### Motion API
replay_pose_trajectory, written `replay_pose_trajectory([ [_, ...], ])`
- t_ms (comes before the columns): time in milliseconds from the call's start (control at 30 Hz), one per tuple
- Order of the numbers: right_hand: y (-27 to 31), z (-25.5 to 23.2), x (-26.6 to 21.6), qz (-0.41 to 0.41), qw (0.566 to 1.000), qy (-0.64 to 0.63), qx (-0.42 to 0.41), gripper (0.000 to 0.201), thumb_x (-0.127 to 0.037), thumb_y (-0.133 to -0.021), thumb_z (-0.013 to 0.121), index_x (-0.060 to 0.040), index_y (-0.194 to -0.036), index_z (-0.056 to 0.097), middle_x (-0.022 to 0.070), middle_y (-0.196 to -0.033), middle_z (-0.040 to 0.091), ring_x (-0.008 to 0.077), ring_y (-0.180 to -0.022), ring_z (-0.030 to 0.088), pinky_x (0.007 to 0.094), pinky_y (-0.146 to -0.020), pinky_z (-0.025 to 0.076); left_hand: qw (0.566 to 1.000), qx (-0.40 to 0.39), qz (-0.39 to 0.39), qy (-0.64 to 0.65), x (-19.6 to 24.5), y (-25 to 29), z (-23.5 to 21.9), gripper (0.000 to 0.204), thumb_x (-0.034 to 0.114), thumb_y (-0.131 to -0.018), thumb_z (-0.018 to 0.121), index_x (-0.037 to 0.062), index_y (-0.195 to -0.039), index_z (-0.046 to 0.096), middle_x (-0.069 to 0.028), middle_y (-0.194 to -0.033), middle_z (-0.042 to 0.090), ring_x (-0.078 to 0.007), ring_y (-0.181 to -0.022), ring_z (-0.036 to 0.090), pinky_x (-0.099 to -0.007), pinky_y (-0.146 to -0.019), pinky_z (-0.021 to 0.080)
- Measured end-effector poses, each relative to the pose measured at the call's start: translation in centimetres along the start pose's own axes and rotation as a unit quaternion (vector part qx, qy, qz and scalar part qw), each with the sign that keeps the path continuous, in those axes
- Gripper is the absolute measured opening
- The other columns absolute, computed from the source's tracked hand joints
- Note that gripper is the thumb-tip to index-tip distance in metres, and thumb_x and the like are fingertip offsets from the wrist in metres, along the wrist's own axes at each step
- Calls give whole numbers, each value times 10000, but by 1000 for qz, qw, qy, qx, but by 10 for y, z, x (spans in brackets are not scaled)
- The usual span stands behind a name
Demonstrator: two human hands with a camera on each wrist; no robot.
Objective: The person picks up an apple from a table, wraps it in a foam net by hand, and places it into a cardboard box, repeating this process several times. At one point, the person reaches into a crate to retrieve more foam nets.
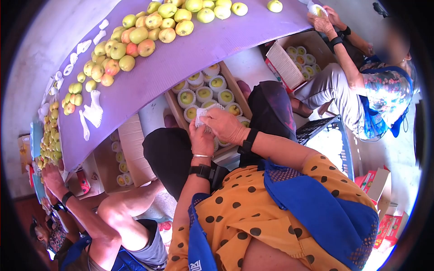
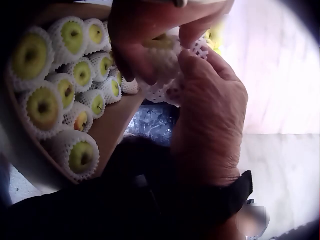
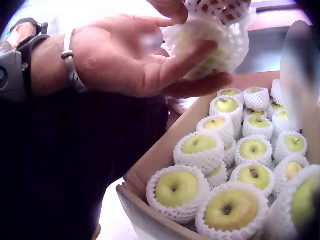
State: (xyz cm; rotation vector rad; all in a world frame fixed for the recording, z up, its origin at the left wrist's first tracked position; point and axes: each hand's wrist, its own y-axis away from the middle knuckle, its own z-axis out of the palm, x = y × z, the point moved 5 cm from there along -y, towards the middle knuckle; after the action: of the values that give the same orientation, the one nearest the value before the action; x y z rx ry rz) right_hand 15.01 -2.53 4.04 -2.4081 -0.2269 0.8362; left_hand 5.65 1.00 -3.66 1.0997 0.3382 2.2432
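A yellow-green apple in a white foam net is held between my two hands, above an open carton. My left hand, a bracelet at its wrist, has its fingers curled under and round the apple; the right wrist view shows it from the palm side. My right hand pinches the net's edge, and in the left wrist view its thumb and fingertips are at the mesh. Much of the apple is covered by net and fingers. Below, the carton holds rows of netted apples, stems up.
A purple-covered table bears a heap of loose apples and empty foam nets. A second carton stands at the left, another at the right. A dark crate is by my right side. People sit on both sides.
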Motion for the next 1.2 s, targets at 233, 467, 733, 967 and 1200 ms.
replay_pose_trajectory([
  [233, 1, -7, -17, -54, 997, -32, -45, 99, -65, -684, 561, -42, -780, 557, 86, -781, 511, 268, -742, 512, 351, -630, 417, 980, -138, -1, 147, 3, -6, 4, 379, 186, -842, 471, 51, -1179, 360, -105, -1105, 481, -259, -1027, 465, -387, -923, 337],
  [467, 9, -15, 13, 86, 971, -212, 65, 129, -52, -640, 589, -30, -733, 501, 92, -760, 492, 240, -724, 499, 301, -622, 407, 955, -197, -27, 221, 10, 4, 17, 475, 322, -845, 467, 56, -1224, 360, -97, -1218, 436, -271, -1127, 402, -432, -959, 297],
  [733, 2, -33, 21, 180, 973, -65, 131, 200, -59, -671, 581, -14, -862, 544, 92, -761, 504, 225, -718, 521, 293, -642, 423, 967, -184, -56, 169, 0, 1, 13, 468, 302, -836, 493, 107, -1238, 355, -69, -1241, 417, -263, -1143, 386, -447, -912, 326],
  [967, 14, -10, 55, 334, 909, -247, 30, 139, -127, -786, 508, -4, -807, 569, 95, -709, 536, 219, -667, 527, 284, -630, 414, 981, -179, -60, 53, -1, 7, 17, 436, 195, -850, 483, 100, -1245, 327, -70, -1238, 412, -247, -1155, 381, -460, -944, 310],
  [1200, 29, 12, 75, 487, 707, -502, 108, 247, -187, -844, 470, 38, -771, 540, -1, -720, 533, 60, -669, 472, 243, -570, 397, 964, -265, -29, 7, 2, 8, 27, 447, 185, -853, 478, 101, -1258, 308, -90, -1252, 392, -262, -1166, 370, -482, -955, 296],
])
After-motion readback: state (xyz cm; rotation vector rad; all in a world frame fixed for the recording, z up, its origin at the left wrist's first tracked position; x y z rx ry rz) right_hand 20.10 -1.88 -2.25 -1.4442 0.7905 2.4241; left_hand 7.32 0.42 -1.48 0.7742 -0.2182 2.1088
